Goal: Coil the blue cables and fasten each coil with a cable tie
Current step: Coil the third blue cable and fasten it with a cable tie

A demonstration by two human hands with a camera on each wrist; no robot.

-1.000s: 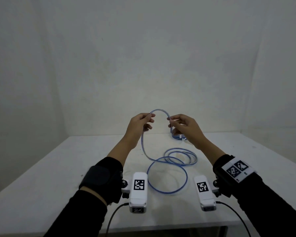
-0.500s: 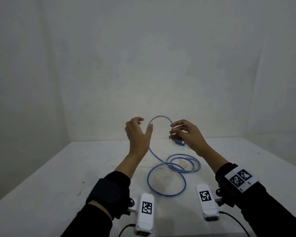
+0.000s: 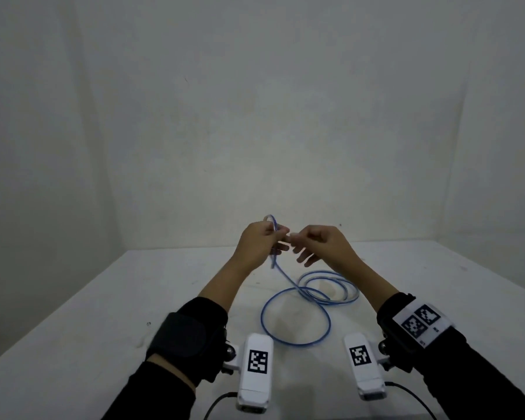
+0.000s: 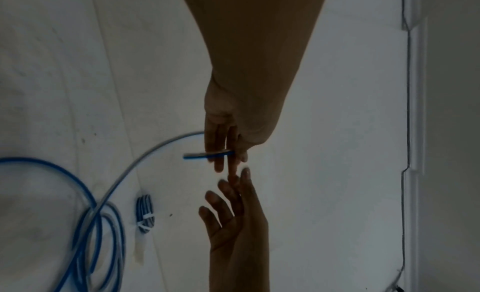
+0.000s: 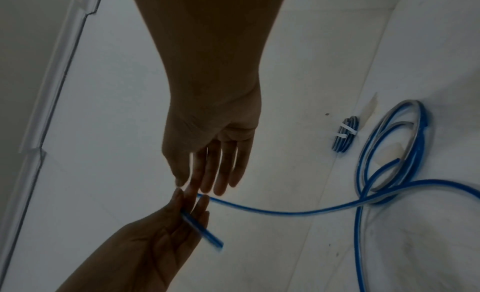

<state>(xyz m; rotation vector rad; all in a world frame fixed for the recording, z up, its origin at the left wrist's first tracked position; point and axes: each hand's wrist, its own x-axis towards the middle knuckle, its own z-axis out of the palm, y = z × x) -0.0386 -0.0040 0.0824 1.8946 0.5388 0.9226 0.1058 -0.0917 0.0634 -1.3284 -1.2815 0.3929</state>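
Note:
A long blue cable point(image 3: 296, 328) lies in loose loops on the white table point(image 3: 103, 328). One strand rises to my left hand point(image 3: 256, 242), which pinches the cable near its end. A small bend of cable sticks up above the fingers, and the short end stub point(image 5: 205, 234) pokes out past them. My right hand point(image 3: 322, 242) is level with the left, its fingers point(image 5: 221, 173) straight and loosely spread, its fingertips touching the left fingertips. I see nothing held in it. A small blue coil point(image 5: 346, 134) bound with a white tie lies on the table beyond the loops.
The table meets white walls at the back and both sides. A white cable duct point(image 4: 413, 91) runs along the wall. The white wrist cameras point(image 3: 256, 368) hang over the table's front edge, with bare tabletop to the left and right of the cable.
My left hand went from open and apart to pinching the cable near its end. My right hand let go of the cable and opened. The tall arch between the hands shrank to a small bend.

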